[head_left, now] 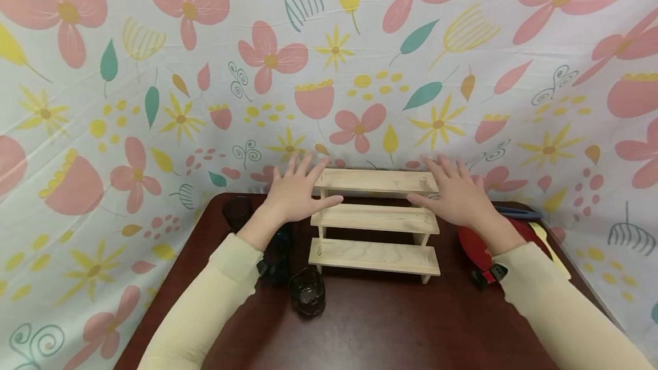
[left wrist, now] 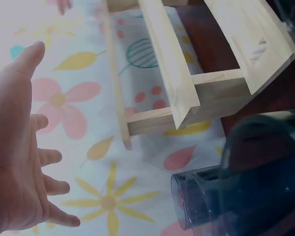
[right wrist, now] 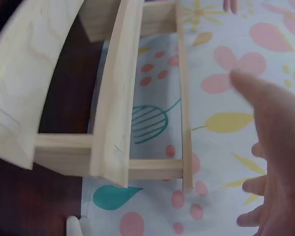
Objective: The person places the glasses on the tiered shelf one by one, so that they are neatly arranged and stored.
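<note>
A pale wooden three-tier stepped rack (head_left: 374,253) stands on the dark table, its highest step at the back. My left hand (head_left: 294,192), fingers spread, is over the left end of its top step. The left wrist view shows this hand (left wrist: 19,142) apart from the wood. On the other side my right hand (head_left: 454,193) is held the same way near the rack's right end. The right wrist view has the hand (right wrist: 280,147) beside the rack (right wrist: 113,98), palm facing it and fingers straight. Both hands hold nothing.
Left of the rack are a dark cup (head_left: 237,213) and blue glassware (left wrist: 255,182), partly behind the left arm. A dark glass bowl (head_left: 308,293) sits in front. At right lie a red round item (head_left: 475,247), a yellow utensil (head_left: 550,250) and a blue one (head_left: 519,213). Flowered cloth hangs behind.
</note>
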Available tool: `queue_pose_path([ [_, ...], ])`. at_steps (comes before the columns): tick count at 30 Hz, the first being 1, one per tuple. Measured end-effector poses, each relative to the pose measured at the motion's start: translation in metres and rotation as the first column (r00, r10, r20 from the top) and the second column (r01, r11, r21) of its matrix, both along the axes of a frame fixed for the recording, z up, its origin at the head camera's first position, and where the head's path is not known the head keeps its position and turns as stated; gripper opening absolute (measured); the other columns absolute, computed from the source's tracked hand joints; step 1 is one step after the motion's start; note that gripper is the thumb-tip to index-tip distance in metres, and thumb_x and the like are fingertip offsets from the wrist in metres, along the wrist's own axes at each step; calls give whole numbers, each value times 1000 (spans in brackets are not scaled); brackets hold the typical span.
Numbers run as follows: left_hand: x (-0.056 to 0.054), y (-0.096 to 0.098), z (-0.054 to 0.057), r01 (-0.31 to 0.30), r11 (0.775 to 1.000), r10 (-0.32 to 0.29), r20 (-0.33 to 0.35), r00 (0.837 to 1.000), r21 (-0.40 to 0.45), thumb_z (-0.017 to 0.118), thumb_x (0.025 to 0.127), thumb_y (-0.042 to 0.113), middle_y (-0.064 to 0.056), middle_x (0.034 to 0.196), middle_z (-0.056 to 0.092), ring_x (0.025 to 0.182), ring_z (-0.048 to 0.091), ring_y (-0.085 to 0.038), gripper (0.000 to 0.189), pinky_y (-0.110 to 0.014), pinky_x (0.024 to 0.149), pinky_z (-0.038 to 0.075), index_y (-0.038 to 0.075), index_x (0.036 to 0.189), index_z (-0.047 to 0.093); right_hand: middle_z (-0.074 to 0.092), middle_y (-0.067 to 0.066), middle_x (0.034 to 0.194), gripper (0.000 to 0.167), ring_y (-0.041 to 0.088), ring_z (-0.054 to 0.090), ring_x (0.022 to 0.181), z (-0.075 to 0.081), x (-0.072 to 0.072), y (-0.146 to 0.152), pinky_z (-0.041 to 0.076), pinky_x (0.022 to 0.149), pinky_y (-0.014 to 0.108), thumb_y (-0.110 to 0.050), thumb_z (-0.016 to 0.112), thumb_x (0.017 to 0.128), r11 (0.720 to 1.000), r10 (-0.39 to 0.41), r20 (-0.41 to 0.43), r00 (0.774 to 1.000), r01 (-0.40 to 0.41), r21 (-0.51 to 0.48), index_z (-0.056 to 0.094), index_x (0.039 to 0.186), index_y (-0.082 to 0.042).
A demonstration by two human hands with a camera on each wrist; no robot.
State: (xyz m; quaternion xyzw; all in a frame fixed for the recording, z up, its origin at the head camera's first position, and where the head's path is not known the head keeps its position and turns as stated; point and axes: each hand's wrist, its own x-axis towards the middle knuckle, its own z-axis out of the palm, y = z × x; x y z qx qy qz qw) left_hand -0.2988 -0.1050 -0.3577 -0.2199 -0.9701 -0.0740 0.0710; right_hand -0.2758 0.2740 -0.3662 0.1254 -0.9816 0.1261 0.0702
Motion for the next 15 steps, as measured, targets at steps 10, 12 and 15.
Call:
queue_pose_path([
  [10,49,-67,-16,-13,955,59,-146,988,297,53,93,79,-9,166,32,152,27,-39,90,-68,114,28,26,164,33,48,32,141,85,53,50,123,-44,43,17,43,94,71,-51,70,97,968,-85,-17,996,78,-239,35,156,0],
  [12,57,-84,-24,-24,937,89,-172,981,348,59,94,72,-10,163,36,150,30,-40,86,-68,112,30,23,162,37,52,32,132,82,49,54,117,-56,51,19,46,90,67,-50,69,98,955,-116,23,993,118,-272,39,150,6],
  [15,68,-109,-38,-33,902,123,-183,975,431,70,94,61,-10,161,38,147,33,-42,83,-70,108,32,22,160,40,56,28,124,77,43,60,109,-75,59,21,52,85,60,-48,69,99,933,-132,87,987,153,-327,43,146,7],
])
